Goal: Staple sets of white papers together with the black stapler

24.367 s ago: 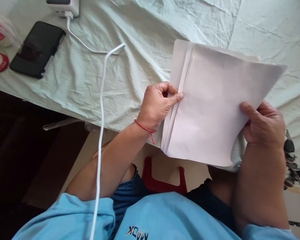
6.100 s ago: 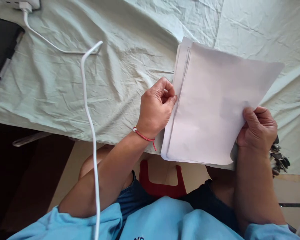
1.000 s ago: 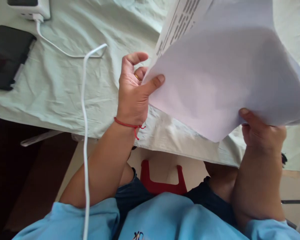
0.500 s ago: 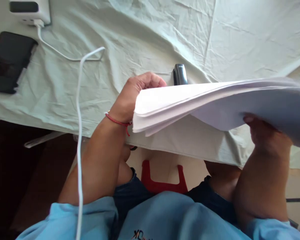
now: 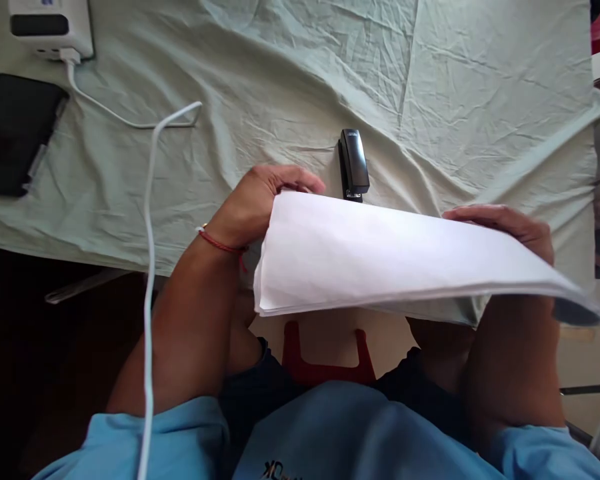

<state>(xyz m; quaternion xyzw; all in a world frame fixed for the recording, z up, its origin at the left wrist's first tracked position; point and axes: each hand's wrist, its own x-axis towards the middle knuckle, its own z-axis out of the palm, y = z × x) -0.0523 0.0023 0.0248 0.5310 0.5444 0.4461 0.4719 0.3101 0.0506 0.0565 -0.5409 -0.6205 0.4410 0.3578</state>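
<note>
Both hands, left [image 5: 260, 203] and right [image 5: 505, 227], grip the paper stack [image 5: 380, 260] flat above the desk [image 5: 280, 80]; reaching the stapler [image 5: 354, 163] likely requires freeing one.

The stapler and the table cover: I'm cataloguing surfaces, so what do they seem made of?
The stapler looks like black plastic, possibly over metal, with a smooth, slightly glossy top. The table cover seems thin woven fabric, pale green and matte; it creases all over.

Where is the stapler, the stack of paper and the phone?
stapler [image 5: 354, 163], head view, on the middle of its black top.
stack of paper [image 5: 380, 260], head view, on the top sheet.
phone [image 5: 15, 130], head view, on its dark screen.
</note>
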